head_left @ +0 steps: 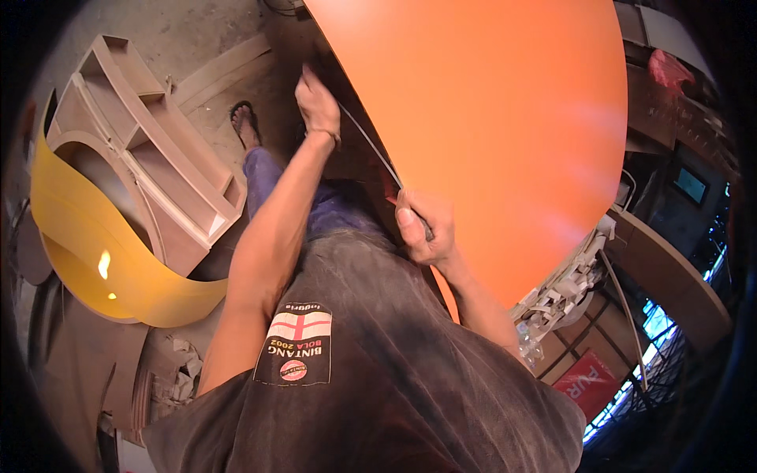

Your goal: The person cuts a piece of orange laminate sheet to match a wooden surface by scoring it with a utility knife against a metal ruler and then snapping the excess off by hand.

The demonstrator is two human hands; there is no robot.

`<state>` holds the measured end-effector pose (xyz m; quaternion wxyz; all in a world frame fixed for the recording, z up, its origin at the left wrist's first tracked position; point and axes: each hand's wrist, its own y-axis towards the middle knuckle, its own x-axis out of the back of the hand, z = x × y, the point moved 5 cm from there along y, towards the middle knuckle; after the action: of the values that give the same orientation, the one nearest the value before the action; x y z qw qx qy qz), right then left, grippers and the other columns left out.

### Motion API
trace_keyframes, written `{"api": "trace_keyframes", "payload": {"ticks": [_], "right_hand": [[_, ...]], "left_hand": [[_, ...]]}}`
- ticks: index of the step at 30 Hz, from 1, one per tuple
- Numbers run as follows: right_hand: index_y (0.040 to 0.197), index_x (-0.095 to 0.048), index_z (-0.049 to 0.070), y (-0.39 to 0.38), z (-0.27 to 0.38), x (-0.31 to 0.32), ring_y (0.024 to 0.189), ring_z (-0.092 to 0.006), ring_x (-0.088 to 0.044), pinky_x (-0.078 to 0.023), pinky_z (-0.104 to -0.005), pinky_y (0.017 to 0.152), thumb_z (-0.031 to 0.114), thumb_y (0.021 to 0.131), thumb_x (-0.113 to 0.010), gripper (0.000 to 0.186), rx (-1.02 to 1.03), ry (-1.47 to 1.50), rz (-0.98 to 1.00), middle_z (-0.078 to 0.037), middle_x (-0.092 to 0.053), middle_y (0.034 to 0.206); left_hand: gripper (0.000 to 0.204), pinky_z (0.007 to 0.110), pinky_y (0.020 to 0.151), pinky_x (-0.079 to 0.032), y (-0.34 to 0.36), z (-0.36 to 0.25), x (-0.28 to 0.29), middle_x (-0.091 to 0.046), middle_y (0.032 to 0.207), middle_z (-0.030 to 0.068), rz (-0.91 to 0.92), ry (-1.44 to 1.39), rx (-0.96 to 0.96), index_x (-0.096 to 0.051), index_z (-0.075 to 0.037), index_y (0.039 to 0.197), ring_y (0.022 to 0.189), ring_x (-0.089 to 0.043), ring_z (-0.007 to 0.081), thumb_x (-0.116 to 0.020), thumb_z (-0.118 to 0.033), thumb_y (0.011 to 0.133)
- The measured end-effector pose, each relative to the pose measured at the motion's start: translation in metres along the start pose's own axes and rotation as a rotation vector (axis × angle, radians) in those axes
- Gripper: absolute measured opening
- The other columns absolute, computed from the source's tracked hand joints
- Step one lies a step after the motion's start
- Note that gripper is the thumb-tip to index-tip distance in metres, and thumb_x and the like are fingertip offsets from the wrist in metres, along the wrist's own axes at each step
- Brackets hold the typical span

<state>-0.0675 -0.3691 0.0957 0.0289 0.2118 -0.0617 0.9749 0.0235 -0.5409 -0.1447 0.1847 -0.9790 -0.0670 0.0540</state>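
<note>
A large orange panel (pixel 489 126) fills the upper middle and right. Along its left edge runs a thin grey strip (pixel 371 146). My left hand (pixel 317 102) reaches out and pinches the far part of this strip against the panel's edge. My right hand (pixel 424 229) is closer to my body, fingers closed around a small dark-handled tool (pixel 426 230) with a bit of red showing (pixel 392 197), held at the same edge. My dark shirt fills the lower middle.
A curved wooden frame with compartments (pixel 150 150) lies on the floor at left, with a bent yellow sheet (pixel 95 252) beside it. My sandalled foot (pixel 246 122) stands on the concrete floor. Scraps (pixel 564 292) and wooden furniture (pixel 670 276) crowd the right.
</note>
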Motion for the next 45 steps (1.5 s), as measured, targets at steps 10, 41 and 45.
{"api": "trace_keyframes", "payload": {"ticks": [10,41,45], "right_hand": [[0.066,-0.047,0.002,-0.107,0.018,0.039,0.051,-0.0228,-0.045,-0.036,-0.0364,0.051,0.014,0.094,-0.051,0.031,-0.134,-0.012,0.046,-0.009,-0.045,0.059],[0.070,-0.044,0.004,-0.126,-0.029,0.021,0.053,-0.0106,-0.039,-0.032,-0.0278,0.050,0.019,0.102,-0.045,0.036,0.040,0.191,-0.033,-0.003,-0.045,0.058],[0.067,-0.045,0.002,-0.193,-0.023,0.039,0.050,-0.0143,-0.040,-0.032,-0.0295,0.049,0.014,0.099,-0.046,0.034,0.062,0.117,-0.018,-0.005,-0.044,0.058]], "left_hand": [[0.047,0.029,0.094,-0.050,-0.143,0.014,-0.029,-0.068,0.120,0.0099,0.149,-0.540,0.301,-0.060,0.004,0.130,0.110,-0.063,0.0169,-0.038,-0.034,0.112],[0.045,0.051,0.096,-0.053,-0.099,0.019,-0.002,-0.064,0.116,0.0377,0.109,0.403,0.020,-0.069,0.009,0.109,0.115,-0.063,0.0489,-0.049,-0.030,0.096],[0.053,0.049,0.095,-0.050,-0.190,0.037,-0.017,-0.065,0.115,0.0349,-0.014,0.086,-0.059,-0.064,0.006,0.121,0.115,-0.062,0.0475,-0.040,-0.038,0.106]]}}
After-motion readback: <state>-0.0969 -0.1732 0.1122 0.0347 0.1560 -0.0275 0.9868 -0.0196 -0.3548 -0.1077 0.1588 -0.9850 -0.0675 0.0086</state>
